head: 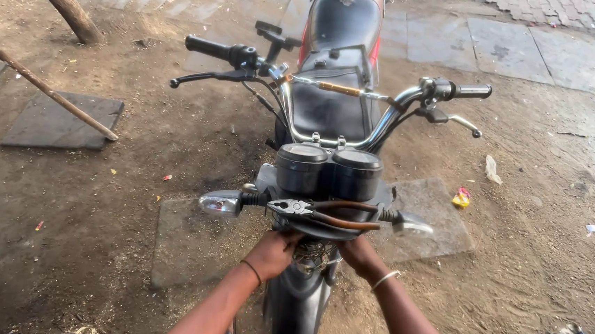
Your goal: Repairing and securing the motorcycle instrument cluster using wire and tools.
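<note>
With the left hand [274, 251] and right hand [360, 255] both curled around wiring [312, 253] under the motorcycle's headlight mount [321, 230], a jolt could likely knock the loosely resting pliers [322, 213] onto the dirt.

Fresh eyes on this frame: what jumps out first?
The motorcycle, seen head-on from its front, fills the middle of the dirt yard, with twin round gauges at its centre. A pair of pliers lies across the front just below the gauges, between the two turn signals. Beneath it, the left hand and right hand both reach in where the headlight would sit.
</note>
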